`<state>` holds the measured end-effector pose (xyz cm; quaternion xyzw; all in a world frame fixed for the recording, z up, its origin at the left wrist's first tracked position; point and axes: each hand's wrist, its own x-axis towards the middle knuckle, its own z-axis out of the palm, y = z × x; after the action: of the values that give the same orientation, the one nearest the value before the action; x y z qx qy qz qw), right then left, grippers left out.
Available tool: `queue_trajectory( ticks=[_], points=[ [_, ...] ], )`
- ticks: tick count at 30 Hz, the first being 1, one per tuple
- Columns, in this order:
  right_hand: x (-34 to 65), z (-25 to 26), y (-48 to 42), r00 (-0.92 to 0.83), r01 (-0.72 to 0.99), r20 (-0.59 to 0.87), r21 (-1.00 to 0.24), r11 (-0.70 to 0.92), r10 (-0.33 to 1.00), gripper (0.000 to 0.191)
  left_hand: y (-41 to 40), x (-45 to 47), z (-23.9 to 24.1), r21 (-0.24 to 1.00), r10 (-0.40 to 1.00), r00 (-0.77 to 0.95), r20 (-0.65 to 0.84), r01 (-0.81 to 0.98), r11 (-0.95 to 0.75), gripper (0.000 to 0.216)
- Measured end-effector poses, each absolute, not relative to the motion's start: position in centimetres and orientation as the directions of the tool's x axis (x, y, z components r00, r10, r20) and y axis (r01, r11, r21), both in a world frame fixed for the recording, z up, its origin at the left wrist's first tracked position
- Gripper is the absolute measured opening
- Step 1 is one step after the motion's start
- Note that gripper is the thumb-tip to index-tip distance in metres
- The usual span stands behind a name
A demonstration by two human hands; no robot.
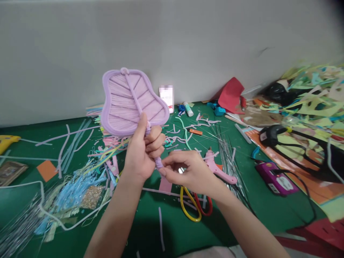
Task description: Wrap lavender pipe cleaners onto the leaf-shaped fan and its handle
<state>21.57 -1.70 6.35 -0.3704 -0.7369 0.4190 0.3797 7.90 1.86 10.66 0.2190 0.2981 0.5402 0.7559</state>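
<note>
Left hand (143, 148): closed in a fist around the wrapped lilac handle (158, 163) of the lilac leaf-shaped fan (131, 104), which is made of fuzzy wire. The thumb points up and presses on the lower edge of the leaf.
Right hand (188, 172): thumb and forefinger are pinched shut on the bottom end of the handle, just below the left fist. The other fingers are curled in.
Fan position: held upright in the air above the table, in front of the grey wall (188, 43). The leaf leans slightly to the left.
Directly below the hands: a green table mat (268, 211) with a yellow loop and a red loop (192, 209) lying on it.
Just beside the right hand: a pink glue gun (219, 170), lying flat.
Left of the hands: loose lilac, pink and blue fuzzy strips (75, 139), scattered.
Further right: a purple box-shaped device (274, 179) with a black cable.
Back edge by the wall: a white glue stick (188, 108) and a red foam sheet (231, 93).
</note>
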Motion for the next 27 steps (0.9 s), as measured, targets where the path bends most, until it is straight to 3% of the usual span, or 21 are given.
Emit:
queue_trajectory(
  ticks=[5,11,17,22,27],
  points=[
    [21.6,6.3,-2.2,-0.562,0.096,0.072,-0.984,0.152,0.824,0.028,1.8,7.6,10.6,0.517,0.91,0.366,-0.193,-0.75,0.412,0.056],
    [21.1,6.4,-2.5,-0.605,-0.103,0.043,-0.994,-0.024,0.795,0.034,1.9,7.7,10.5,0.418,0.89,0.43,-0.154,-0.787,0.453,0.054],
    [20.9,5.7,-2.3,-0.643,-0.254,0.019,-0.949,-0.189,0.766,0.036,1.9,8.0,10.3,0.5,0.909,0.364,-0.205,-0.76,0.417,0.054],
    [20.9,5.1,-2.2,-0.651,-0.298,0.012,-0.924,-0.241,0.759,0.033,2.0,8.4,10.2,0.607,0.913,0.307,-0.268,-0.682,0.407,0.057],
    [21.0,4.7,-2.4,-0.638,-0.295,0.005,-0.925,-0.238,0.77,0.036,1.8,8.8,10.3,0.636,0.898,0.315,-0.306,-0.635,0.439,0.06]
  ],
)
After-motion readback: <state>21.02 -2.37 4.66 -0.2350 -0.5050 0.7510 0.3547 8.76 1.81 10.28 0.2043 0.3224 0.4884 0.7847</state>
